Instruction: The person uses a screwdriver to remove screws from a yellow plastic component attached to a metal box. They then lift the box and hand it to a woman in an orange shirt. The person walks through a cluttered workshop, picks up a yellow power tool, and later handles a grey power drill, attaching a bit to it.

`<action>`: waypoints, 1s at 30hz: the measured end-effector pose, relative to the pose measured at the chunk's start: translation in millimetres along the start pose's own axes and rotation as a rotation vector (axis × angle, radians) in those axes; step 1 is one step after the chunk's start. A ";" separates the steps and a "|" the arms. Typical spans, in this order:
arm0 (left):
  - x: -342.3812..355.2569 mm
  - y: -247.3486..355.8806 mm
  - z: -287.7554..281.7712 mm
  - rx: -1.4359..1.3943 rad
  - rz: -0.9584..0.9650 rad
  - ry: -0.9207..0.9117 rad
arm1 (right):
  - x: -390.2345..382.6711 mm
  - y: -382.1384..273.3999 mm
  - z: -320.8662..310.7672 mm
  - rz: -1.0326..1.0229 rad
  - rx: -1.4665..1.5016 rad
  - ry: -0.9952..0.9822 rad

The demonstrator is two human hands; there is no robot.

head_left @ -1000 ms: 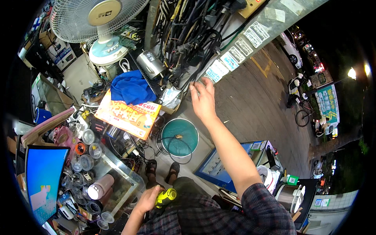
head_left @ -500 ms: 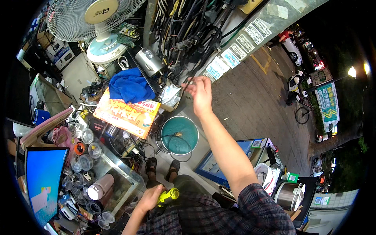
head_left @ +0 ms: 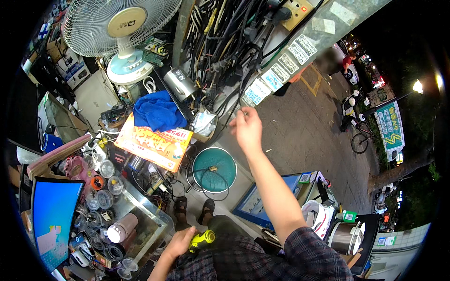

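Observation:
My left hand (head_left: 182,241) is closed around a yellow-green and black handheld tool (head_left: 202,240), held low in front of my plaid shirt. What its far end looks like is hidden. My right arm reaches forward, and my right hand (head_left: 248,131) hangs in the air with its fingers loosely bent and apart. Nothing shows in it. Just beyond the fingers is a thick bundle of dark cables (head_left: 225,61) hanging beside a metal post with paper labels (head_left: 276,72). Below that hand stands a round teal thing with a pale rim (head_left: 222,164), a thin black cable looped across it.
An orange printed box (head_left: 152,145) with a blue cloth (head_left: 157,111) on it lies ahead to the left, near a fan (head_left: 126,65). Jars and a pink tumbler (head_left: 123,228) crowd the left glass counter. A blue-framed case (head_left: 262,196) stands right. People and vehicles are outside.
My right hand has drawn back a little from the cables toward me, and its fingers have curled in. The left hand still holds the tool. A power socket has come further into view.

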State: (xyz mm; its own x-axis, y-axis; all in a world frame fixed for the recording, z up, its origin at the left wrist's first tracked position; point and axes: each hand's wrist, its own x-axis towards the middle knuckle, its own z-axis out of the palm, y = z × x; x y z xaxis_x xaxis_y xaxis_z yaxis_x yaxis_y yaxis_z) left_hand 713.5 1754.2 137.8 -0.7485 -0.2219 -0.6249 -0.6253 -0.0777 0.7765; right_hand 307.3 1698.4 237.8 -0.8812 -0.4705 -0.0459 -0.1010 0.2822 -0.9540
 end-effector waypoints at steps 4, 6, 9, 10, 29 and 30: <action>1.8 -0.4 -6.6 -0.015 0.018 -0.011 | -33.3 -41.8 -33.8 -0.393 -0.272 0.231; 2.4 -2.5 -5.9 -0.007 0.043 -0.012 | -31.9 -73.9 -50.3 -0.691 -0.435 0.345; -1.4 1.9 -6.7 -0.016 0.066 -0.011 | 6.0 -135.6 -57.5 -0.934 -0.346 0.367; -2.0 2.5 -5.5 -0.006 0.061 -0.019 | 19.8 -156.3 -55.3 -0.969 -0.215 0.305; -11.8 -7.8 -2.4 -0.028 0.082 0.026 | 71.6 -246.8 -27.8 -0.343 0.226 -0.147; -11.0 -9.2 -2.1 -0.027 0.083 0.023 | 74.4 -247.8 -27.7 -0.348 0.240 -0.158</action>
State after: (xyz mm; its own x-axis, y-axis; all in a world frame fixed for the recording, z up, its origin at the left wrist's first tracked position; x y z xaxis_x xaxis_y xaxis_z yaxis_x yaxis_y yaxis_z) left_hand 728.0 1755.3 137.7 -0.7921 -0.2513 -0.5563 -0.5546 -0.0844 0.8278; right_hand 253.9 1616.6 479.0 -0.7307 -0.6300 0.2632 -0.2528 -0.1084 -0.9614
